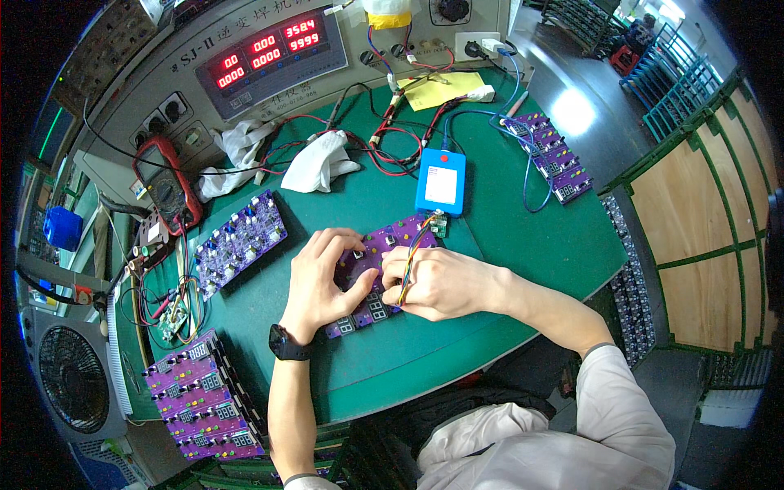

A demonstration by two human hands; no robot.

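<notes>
A purple circuit board [390, 238] with small digit displays lies at an angle on the green mat. My left hand [322, 282], a dark watch on its wrist, holds down the board's left side, fingers curved and thumb set apart. On the board's right part, my right hand [437, 282] is closed in a pinch round a bundle of multicoloured wires [419, 237]; its fingers hide the wires' end. Those wires run up to a small green board [438, 225] at the lower end of a blue box [442, 181] with a white label.
Stacked purple boards [204, 400] sit at front left, another populated board [241, 241] behind. A red multimeter [167, 184], white cloths [318, 163] and tangled leads lie near the instrument panel [269, 61]. More boards [551, 159] rest at the mat's right edge, beside a blue cable.
</notes>
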